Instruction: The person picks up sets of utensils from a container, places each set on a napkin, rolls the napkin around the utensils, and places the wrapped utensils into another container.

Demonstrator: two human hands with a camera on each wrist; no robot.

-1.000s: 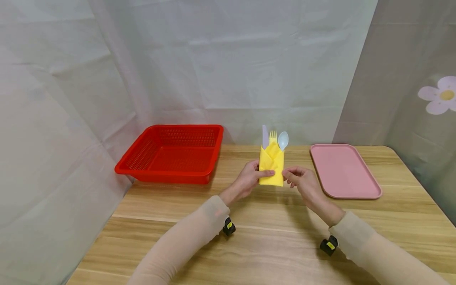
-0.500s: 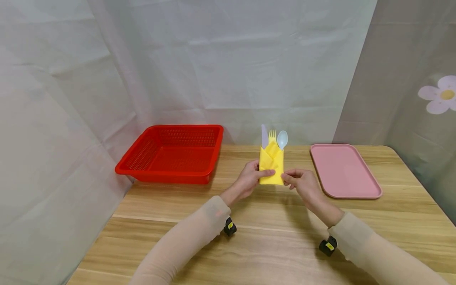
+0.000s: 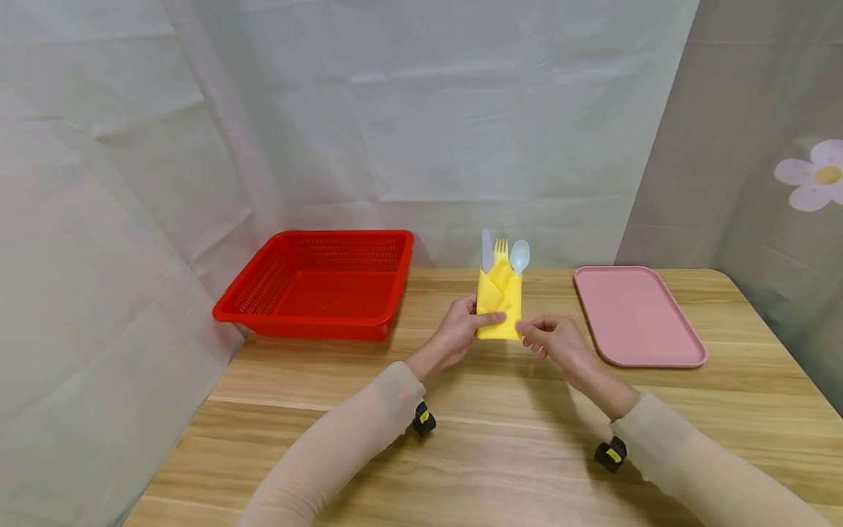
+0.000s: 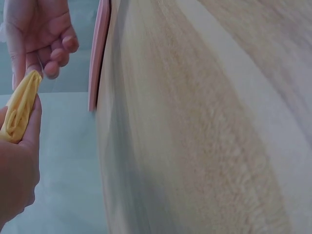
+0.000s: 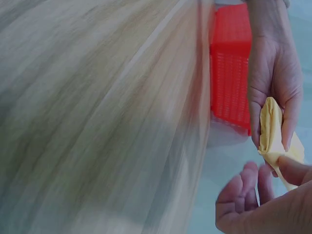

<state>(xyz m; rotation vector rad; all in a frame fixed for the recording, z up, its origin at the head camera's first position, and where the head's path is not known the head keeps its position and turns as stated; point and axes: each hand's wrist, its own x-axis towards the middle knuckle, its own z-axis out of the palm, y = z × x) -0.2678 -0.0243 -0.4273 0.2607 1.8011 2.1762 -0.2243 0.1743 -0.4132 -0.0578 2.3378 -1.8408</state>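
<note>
A folded yellow napkin pouch (image 3: pixel 498 296) is held up above the table, its layered bottom fold showing in both wrist views. Out of its top stick a pale purple knife (image 3: pixel 487 250), a yellow fork (image 3: pixel 501 249) and a light blue spoon (image 3: pixel 519 256); their handles are hidden inside. My left hand (image 3: pixel 459 327) grips the pouch from the left, thumb across its front and fingers behind. With thumb and forefinger, my right hand (image 3: pixel 558 340) pinches the pouch's lower right edge, the other fingers loosely curled below, as the right wrist view (image 5: pixel 282 204) shows.
To the left on the wooden table (image 3: pixel 500 468) stands a red plastic basket (image 3: pixel 309 322) with slotted walls. A pink tray (image 3: pixel 639 315) lies at the right, close beyond my right hand. Pale cloth (image 3: pixel 461 132) hangs behind the table.
The pouch with its cutlery has shifted slightly left and up with my left hand. My right hand's thumb and forefinger have moved slightly left along with the pouch's edge.
</note>
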